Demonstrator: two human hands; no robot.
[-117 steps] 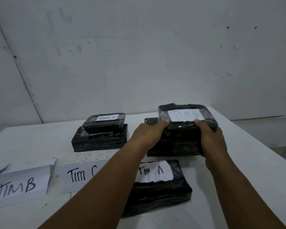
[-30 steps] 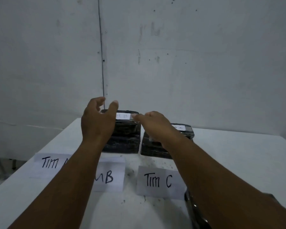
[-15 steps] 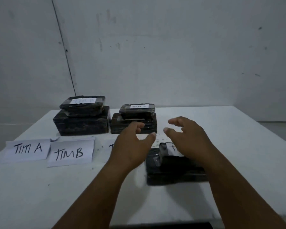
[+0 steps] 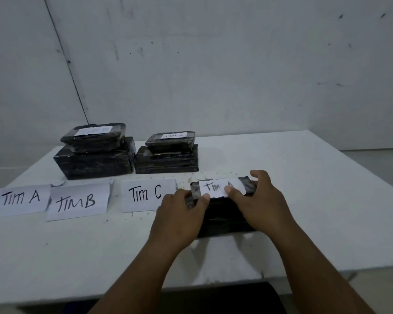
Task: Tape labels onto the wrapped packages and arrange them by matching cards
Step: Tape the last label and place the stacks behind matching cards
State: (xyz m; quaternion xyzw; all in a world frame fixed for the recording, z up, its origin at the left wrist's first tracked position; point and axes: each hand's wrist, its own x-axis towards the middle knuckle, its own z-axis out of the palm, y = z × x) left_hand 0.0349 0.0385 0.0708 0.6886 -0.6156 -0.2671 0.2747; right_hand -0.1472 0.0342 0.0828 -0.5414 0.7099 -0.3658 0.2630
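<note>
Gripping TIM A pkg (image 4: 222,200) btwn both hands' fingers (image 4: 205,197), on table (image 4: 304,200)

— What can be read on the cards along the left of the surface?
— Three, left to right: "TIM A" card (image 4: 21,197), "TIMB" card (image 4: 77,201), "TIM C" card (image 4: 145,193).
— And the packages?
— The near package's label (image 4: 216,186), right of center, reads "TIM" and then part of an "A", the right thumb covering some of it. The right stack's label (image 4: 174,135) shows "TIM", last letter unclear. The left stack's label (image 4: 93,130) is too faint to read.
</note>
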